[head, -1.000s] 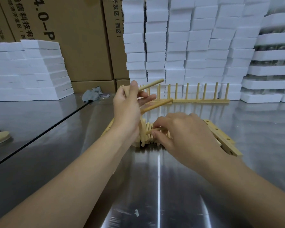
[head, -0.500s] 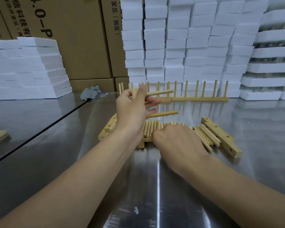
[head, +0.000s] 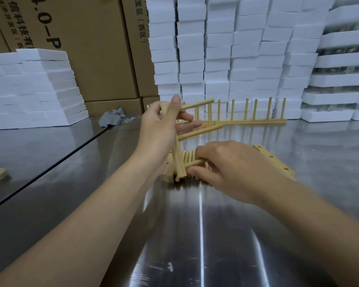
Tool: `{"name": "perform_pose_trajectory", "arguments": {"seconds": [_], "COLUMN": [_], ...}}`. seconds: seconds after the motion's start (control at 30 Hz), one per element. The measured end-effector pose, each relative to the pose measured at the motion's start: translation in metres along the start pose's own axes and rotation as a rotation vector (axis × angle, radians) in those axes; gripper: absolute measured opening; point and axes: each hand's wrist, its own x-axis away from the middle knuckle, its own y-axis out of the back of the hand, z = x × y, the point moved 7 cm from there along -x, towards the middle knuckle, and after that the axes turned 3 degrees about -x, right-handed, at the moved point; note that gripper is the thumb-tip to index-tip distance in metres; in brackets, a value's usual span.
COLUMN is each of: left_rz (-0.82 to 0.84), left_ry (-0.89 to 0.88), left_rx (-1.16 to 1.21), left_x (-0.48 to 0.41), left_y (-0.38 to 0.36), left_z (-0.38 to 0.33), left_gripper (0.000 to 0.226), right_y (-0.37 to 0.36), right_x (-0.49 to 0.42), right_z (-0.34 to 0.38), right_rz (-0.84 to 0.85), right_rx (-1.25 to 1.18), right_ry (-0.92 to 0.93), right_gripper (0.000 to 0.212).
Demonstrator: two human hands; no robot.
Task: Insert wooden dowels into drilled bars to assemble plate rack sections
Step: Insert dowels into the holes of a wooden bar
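Several pale round wooden dowels [head: 197, 105] are gathered in the left hand [head: 162, 129], whose fingers [head: 188, 126] and thumb are curled round them; two poke out to the right and one hangs down toward the pile. The right hand [head: 232, 168] sits low over the loose heap of dowels [head: 188, 157] on the shiny steel table [head: 201, 235], thumb and forefinger pinching a single dowel [head: 195, 162] near its end, right at the heap. Well behind the hands, near the stacked white foam blocks [head: 216, 59], stands a finished rack section of light wood [head: 249, 121], a long base with a row of dowels upright in it, so I would count that much of the job as done. Just to the right of the heap lies a flat wooden bar with drilled holes [head: 274, 160], its near end hidden by the right hand, and every hole I can see in it is empty. Under the left wrist there seems to be another bar, with one hole showing, though I cannot be sure of it. From where I stand the next section looks barely begun: the person is at the stage of collecting a handful of dowels, none of these is seated yet, and the whole row of holes in the waiting bar is left to fill before it matches the one at the back
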Motion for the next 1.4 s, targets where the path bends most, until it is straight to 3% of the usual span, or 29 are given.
{"name": "perform_pose_trajectory", "arguments": {"seconds": [0.2,0.3,0.47,0.57,0.83,0.97,1.13,1.23,1.4], "left_rz": [-0.034,0.029,0.12,0.128,0.13,0.127,0.142,0.144,0.12], "left_ry": [0.067,0.136,0.245,0.236,0.172,0.121,0.016,0.042,0.144], "left_rx": [-0.084,-0.061,-0.004,-0.013,-0.053,-0.077,-0.206,-0.192,-0.14], "left_x": [-0.006,-0.008,-0.007,-0.008,-0.008,-0.007,-0.005,-0.004,-0.01], "left_y": [0.013,0.013,0.009,0.009,0.009,0.008,0.001,0.001,0.011], "left_z": [0.01,0.013,0.015,0.014,0.008,0.003,-0.006,-0.002,0.005], "left_gripper": [0.031,0.028,0.027,0.026,0.023,0.025,0.026,0.025,0.02], "right_y": [0.009,0.009,0.002,-0.005,-0.01,-0.019,-0.046,-0.047,-0.02], "right_x": [0.004,0.005,0.004,0.005,0.006,0.007,0.012,0.012,0.009], "right_z": [0.007,0.018,0.027,0.027,0.025,0.018,0.013,0.011,0.023], "right_rz": [0.046,0.011,0.03,0.041,-0.014,0.06,0.306,0.319,0.045], "right_rx": [0.094,0.117,0.057,-0.157,-0.51,-0.688,-1.236,-1.125,-0.485], "right_ry": [0.158,0.232,0.195,0.13,0.033,-0.109,-0.361,-0.339,-0.043], "right_gripper": [0.036,0.037,0.046,0.032,0.041,0.047,0.046,0.045,0.042]}}
